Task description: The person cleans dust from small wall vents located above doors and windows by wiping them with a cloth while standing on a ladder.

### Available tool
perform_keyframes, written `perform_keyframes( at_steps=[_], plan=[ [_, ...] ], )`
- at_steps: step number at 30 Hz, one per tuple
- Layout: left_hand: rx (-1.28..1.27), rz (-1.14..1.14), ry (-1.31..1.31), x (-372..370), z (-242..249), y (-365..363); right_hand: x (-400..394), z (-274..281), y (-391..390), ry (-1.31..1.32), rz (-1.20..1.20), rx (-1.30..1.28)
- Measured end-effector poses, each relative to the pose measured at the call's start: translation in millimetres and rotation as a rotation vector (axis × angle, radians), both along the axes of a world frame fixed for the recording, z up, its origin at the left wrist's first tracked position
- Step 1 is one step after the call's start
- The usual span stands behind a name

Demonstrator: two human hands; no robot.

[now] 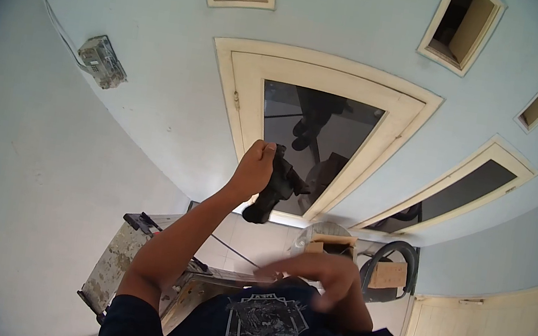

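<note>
Black tool (276, 187) gripped in raised left hand (257, 166); right hand (321, 270) blurred near shirt (210, 326), grip unclear.

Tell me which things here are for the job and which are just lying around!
Probably for the job:
- black tool, held in the left hand

Probably just lying about:
- box, off to the right, out of the hands
- black curved thing around it

I can't tell about the scuffed stand at the left.
</note>
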State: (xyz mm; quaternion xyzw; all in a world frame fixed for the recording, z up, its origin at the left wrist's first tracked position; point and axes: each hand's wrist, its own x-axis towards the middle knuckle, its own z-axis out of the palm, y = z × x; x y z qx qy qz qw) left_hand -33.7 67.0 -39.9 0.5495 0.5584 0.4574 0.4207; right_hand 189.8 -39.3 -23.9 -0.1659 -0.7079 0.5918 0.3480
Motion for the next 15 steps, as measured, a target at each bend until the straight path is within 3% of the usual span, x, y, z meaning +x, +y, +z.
perform_keyframes(
  at_steps=[2, 3, 4, 6, 8, 10, 13, 15],
  plan=[
    [0.067, -0.005, 0.087, 2.2, 6.9, -5.2, 9.0, -33.6, 17.2, 0.597, 0.347, -0.295],
    [0.146, 0.003, 0.179, 2.0, 11.5, -8.3, 2.3, -0.2, 48.5, 0.085, -0.270, -0.309],
    [0.139, -0.004, 0.173, 0.9, 17.8, -10.2, 34.2, -73.9, 96.6, -0.589, -0.954, -0.133],
    [0.209, 0.059, 0.245, -6.6, 30.1, -10.2, 75.6, -106.4, 97.0, 0.317, -1.283, -0.535],
    [0.231, 0.090, 0.261, -17.2, 36.1, 3.5, 75.4, -18.5, 71.2, 0.485, -0.912, -0.492],
    [0.297, 0.053, 0.282, -22.3, 19.6, 4.0, 58.9, 55.3, 39.1, 0.301, -0.700, -0.182],
    [0.172, -0.119, 0.156, -19.5, 30.8, 0.2, 38.8, 124.6, 9.7, 0.486, -0.759, 0.276],
    [0.141, -0.232, 0.123, -16.4, 35.8, -6.2, 23.5, 151.0, -1.6, 0.663, -0.968, 0.553]
  ],
)
